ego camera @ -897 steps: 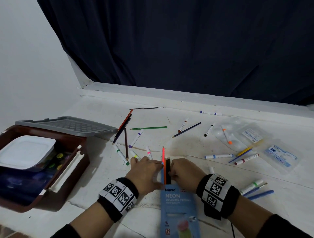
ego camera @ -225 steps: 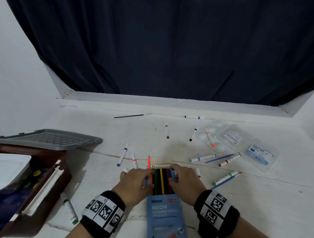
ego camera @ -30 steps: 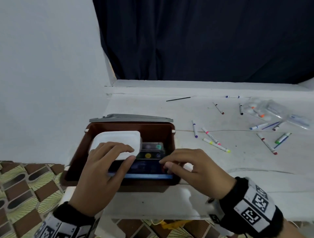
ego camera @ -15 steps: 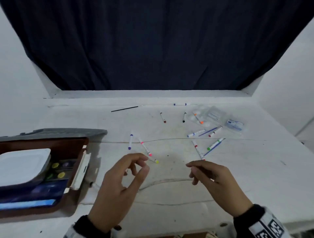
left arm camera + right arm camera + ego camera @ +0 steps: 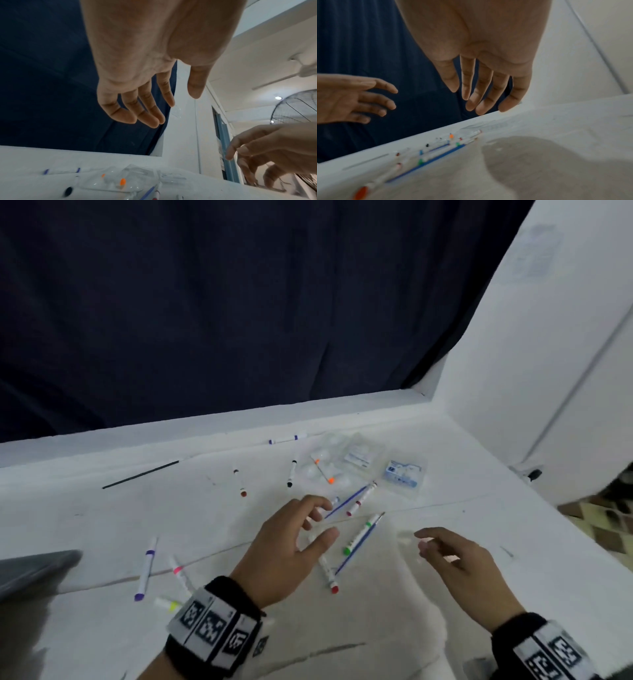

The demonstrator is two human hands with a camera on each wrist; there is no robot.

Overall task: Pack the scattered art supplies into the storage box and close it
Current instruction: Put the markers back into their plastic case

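Several markers lie scattered on the white surface. My left hand (image 5: 323, 518) hovers with relaxed, spread fingers just above a red-capped marker (image 5: 329, 575), next to a green-capped marker (image 5: 359, 534) and a blue pencil (image 5: 356, 546). It holds nothing, as the left wrist view shows for the left hand (image 5: 171, 106). To the right of that cluster my right hand (image 5: 423, 542) hangs empty with loosely bent fingers, and the right hand (image 5: 471, 97) is above bare surface. Only a grey corner of the storage box lid (image 5: 34, 570) shows at the left edge.
Purple (image 5: 145, 568), pink (image 5: 178, 571) and yellow (image 5: 168, 604) markers lie to the left. Brown (image 5: 239, 482) and black (image 5: 291, 474) markers, a black pencil (image 5: 140, 474) and clear plastic pouches (image 5: 402, 474) with an orange marker (image 5: 323, 472) lie further back. A white wall closes the right side.
The view has swung right, so the box is almost out of frame. Both empty hands have moved forward and right, towards the cluster of markers.
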